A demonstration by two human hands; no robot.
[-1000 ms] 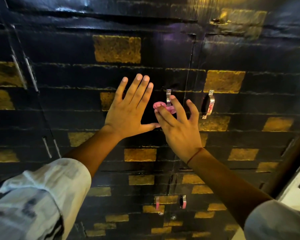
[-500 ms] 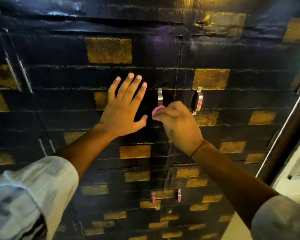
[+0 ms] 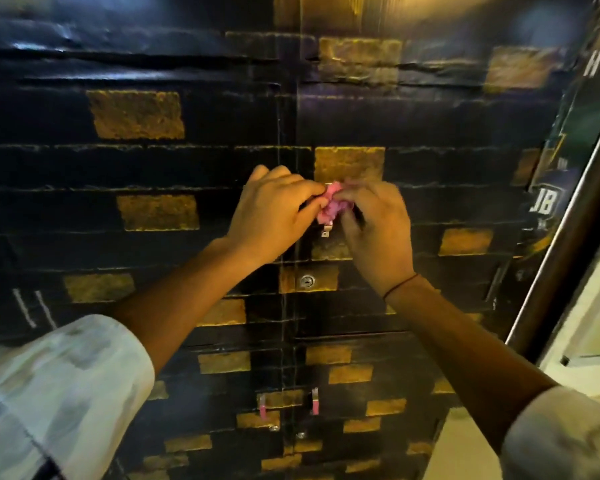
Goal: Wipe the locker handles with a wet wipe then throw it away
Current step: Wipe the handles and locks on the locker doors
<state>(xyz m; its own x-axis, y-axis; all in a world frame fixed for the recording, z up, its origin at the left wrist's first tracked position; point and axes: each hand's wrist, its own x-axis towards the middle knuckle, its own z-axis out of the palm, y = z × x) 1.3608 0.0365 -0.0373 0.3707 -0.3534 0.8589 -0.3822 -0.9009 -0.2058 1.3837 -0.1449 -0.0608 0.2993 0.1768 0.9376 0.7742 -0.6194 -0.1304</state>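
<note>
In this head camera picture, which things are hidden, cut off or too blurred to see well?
- Upper handle: only its lower end shows, below the pink wipe and both hands.
- Right hand: its fingertips are motion-blurred.
- Left hand: its grip on the wipe is unclear.
- Sticker: text cut off, blurred.

Crumpled pink wet wipe (image 3: 331,204) bunched over the upper part of a metal locker handle (image 3: 327,231), only the handle's lower foot visible under it, two more handles (image 3: 263,407) low on the dark doors, upright, side by side
</note>
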